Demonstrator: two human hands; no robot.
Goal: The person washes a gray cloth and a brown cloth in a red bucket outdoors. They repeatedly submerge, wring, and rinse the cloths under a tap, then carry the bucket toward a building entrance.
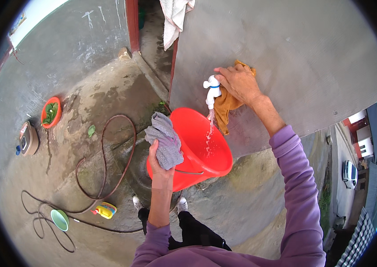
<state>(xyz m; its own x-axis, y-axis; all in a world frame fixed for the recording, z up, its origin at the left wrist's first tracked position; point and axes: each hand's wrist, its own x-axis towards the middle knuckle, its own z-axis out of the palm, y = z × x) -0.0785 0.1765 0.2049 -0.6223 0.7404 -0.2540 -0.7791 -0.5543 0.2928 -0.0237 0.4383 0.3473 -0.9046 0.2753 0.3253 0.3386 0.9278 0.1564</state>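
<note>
My left hand (159, 162) grips a folded grey towel cloth (164, 138) beside the rim of a red plastic bucket (188, 133). Water runs from a white plastic tap (211, 95) on the wall into the bucket. At the top of this tap is my right hand (240, 81), its thumb and forefinger around the upper part. An orange-brown cloth (224, 106) hangs behind the tap, partly hidden by that hand. The bucket's wire handle (190, 172) lies against its near side. How much water the bucket holds cannot be seen.
A brown hose (103, 180) loops over the wet concrete, near a yellow bottle (106, 210) and a green bowl (60, 220). Farther left are an orange basin (51, 112) of leaves and a beige appliance (29, 138). A white towel (174, 20) hangs by the doorway.
</note>
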